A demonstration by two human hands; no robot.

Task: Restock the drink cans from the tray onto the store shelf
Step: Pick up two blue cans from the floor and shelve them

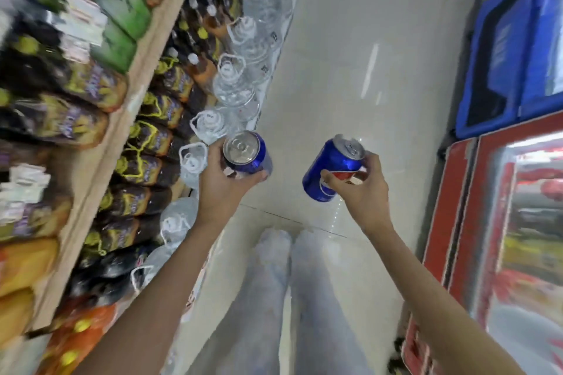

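My left hand (221, 183) grips a blue drink can (248, 154) from below, its silver top facing the camera. My right hand (364, 189) holds a second blue can with a red and white logo (330, 170), tilted with its top toward the upper right. Both cans hang in the air above the pale floor, about a hand's width apart. The store shelf (122, 119) runs along the left, its wooden edge slanting from bottom left to top. No tray is in view.
Dark drink bottles (146, 143) and snack packets (61, 119) fill the shelves at left. Large clear water jugs (234, 82) stand on the floor along the shelf. A red chest freezer (499, 222) and a blue one (511, 49) line the right. My legs (289, 298) are below.
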